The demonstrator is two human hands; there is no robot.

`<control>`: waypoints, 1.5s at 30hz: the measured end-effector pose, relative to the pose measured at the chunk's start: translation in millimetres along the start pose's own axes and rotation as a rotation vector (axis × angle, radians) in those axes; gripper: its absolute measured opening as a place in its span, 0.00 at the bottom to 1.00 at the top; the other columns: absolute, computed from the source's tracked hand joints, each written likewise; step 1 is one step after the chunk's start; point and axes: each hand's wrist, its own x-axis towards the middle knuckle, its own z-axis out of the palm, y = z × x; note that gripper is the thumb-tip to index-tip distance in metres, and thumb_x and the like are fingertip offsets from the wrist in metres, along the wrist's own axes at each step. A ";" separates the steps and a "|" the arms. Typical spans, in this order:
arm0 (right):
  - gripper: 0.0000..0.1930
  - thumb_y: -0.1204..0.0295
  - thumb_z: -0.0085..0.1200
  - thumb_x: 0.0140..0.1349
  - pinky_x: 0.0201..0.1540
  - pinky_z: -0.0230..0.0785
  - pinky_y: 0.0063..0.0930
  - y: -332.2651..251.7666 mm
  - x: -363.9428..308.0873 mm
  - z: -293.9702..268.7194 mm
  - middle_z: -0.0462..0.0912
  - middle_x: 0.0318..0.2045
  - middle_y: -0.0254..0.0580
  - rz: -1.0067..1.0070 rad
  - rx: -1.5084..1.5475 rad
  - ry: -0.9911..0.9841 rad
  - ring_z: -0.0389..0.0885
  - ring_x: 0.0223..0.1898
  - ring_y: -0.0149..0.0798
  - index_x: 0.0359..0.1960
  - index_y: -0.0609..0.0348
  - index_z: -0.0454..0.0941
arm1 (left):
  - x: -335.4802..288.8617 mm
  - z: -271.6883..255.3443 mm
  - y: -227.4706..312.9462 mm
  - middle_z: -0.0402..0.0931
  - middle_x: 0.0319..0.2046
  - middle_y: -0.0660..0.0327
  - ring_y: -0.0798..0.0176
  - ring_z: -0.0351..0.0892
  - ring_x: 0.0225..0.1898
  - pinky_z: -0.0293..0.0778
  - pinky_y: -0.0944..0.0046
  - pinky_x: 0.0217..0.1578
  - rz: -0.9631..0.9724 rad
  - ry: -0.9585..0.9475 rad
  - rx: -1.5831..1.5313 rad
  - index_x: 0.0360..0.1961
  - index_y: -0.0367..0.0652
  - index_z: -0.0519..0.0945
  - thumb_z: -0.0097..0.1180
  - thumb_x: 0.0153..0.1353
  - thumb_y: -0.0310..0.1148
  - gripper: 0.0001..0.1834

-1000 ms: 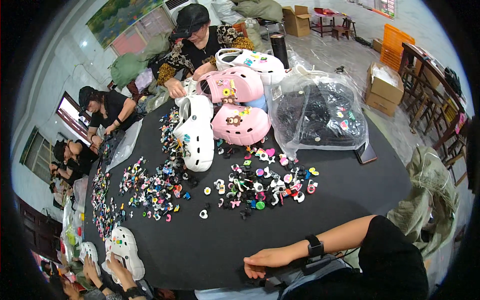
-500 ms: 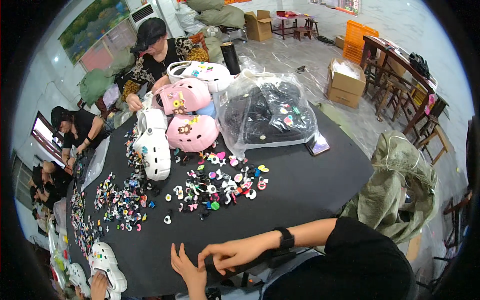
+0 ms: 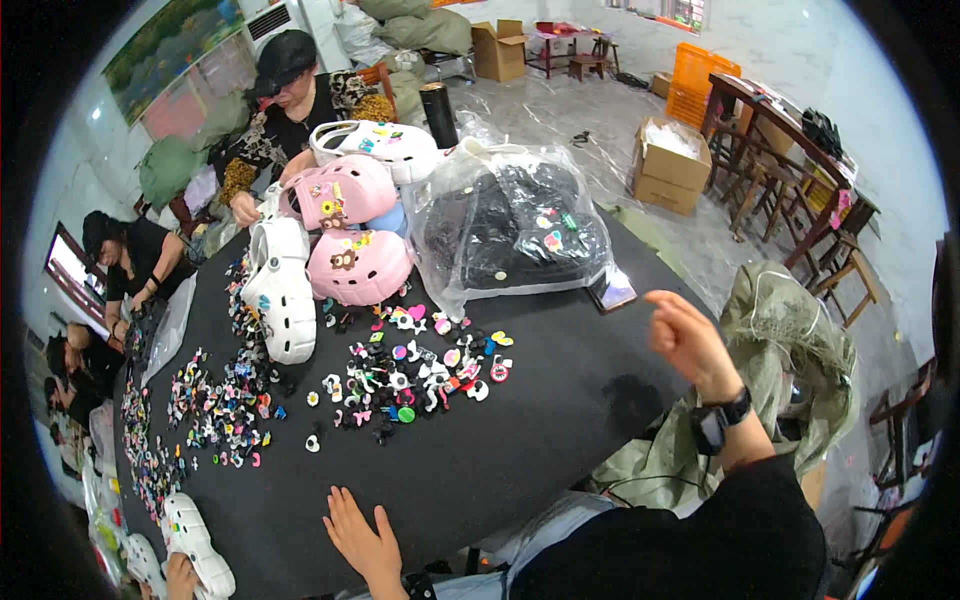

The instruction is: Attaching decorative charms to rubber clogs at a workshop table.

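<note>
The person's left hand [image 3: 362,540] is spreading its fingers palm-down at the near side of the black table [image 3: 480,480], released and holding nothing that shows; whether it is touching the surface or hovering just above, one cannot tell. The right hand [image 3: 692,342] is hanging raised by the table's right edge, fingers loosely curled; nothing is showing in it, but they could be hiding something small, so its grip cannot be told.

Beyond the left hand, a lone white charm [image 3: 312,443] and a loose pile of small charms [image 3: 400,381] are lying apart from its fingertips. Left of the right hand, a phone [image 3: 613,290] is lying beside a clear bag [image 3: 440,262] of black clogs.

The handling seems to be standing between grasps; picking up a charm would be calling for a fine thumb-and-finger pinch, without dragging its neighbours.

Farther out, two pink clogs [image 3: 365,268] and a white clog [image 3: 280,300] are resting left of the bag. At the near left, a co-worker's hand [image 3: 180,577] is working at another white clog; on the far side, a co-worker [image 3: 292,110] is bending over the table.
</note>
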 end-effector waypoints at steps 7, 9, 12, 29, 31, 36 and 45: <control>0.13 0.72 0.40 0.70 0.23 0.50 0.19 -0.8 -13.6 -4.3 0.62 0.17 0.26 0.010 0.265 -0.047 0.56 0.17 0.23 0.55 0.57 0.66 | 0.1 -4.1 -2.8 0.58 0.65 0.46 0.48 0.53 0.68 0.43 0.47 0.68 0.025 0.035 -0.061 0.62 0.31 0.63 0.46 0.64 0.44 0.32; 0.14 0.73 0.40 0.69 0.23 0.51 0.18 -1.1 -7.1 16.1 0.64 0.19 0.27 0.064 0.203 0.000 0.57 0.18 0.23 0.55 0.57 0.65 | 0.1 -4.0 -3.9 0.60 0.64 0.46 0.48 0.55 0.68 0.45 0.45 0.67 0.040 0.045 -0.063 0.61 0.31 0.65 0.48 0.63 0.44 0.31; 0.16 0.73 0.42 0.68 0.25 0.53 0.18 -6.3 3.4 45.8 0.67 0.23 0.30 0.091 0.100 -0.027 0.58 0.19 0.25 0.56 0.59 0.65 | -1.5 -3.7 -6.2 0.61 0.64 0.46 0.49 0.56 0.67 0.45 0.46 0.67 0.070 0.089 -0.084 0.61 0.32 0.66 0.49 0.63 0.44 0.31; 0.20 0.69 0.45 0.69 0.39 0.67 0.21 15.1 101.0 172.5 0.75 0.38 0.33 0.298 -0.138 -0.621 0.73 0.34 0.27 0.61 0.55 0.61 | -3.7 -4.1 -10.4 0.62 0.63 0.46 0.48 0.58 0.66 0.46 0.45 0.67 0.046 0.138 -0.134 0.59 0.32 0.69 0.51 0.62 0.45 0.31; 0.21 0.70 0.47 0.68 0.44 0.71 0.26 19.0 145.3 199.8 0.76 0.43 0.36 0.308 -0.149 -0.607 0.77 0.42 0.32 0.61 0.53 0.59 | -3.8 -3.2 -10.6 0.64 0.62 0.46 0.48 0.59 0.66 0.47 0.45 0.66 0.054 0.145 -0.148 0.58 0.32 0.70 0.51 0.61 0.45 0.31; 0.22 0.68 0.51 0.66 0.46 0.69 0.35 28.9 234.4 241.2 0.72 0.48 0.37 0.152 -0.178 -0.392 0.74 0.48 0.37 0.59 0.52 0.59 | -4.6 -1.4 -12.4 0.66 0.61 0.46 0.48 0.61 0.64 0.48 0.45 0.66 0.074 0.208 -0.168 0.57 0.32 0.71 0.52 0.61 0.45 0.30; 0.37 0.63 0.61 0.58 0.62 0.50 0.45 66.1 253.8 259.9 0.69 0.57 0.41 0.058 -0.529 -0.418 0.64 0.59 0.40 0.65 0.54 0.52 | -5.8 0.3 -13.4 0.66 0.61 0.47 0.48 0.60 0.65 0.48 0.45 0.66 0.070 0.211 -0.187 0.57 0.33 0.71 0.52 0.61 0.46 0.30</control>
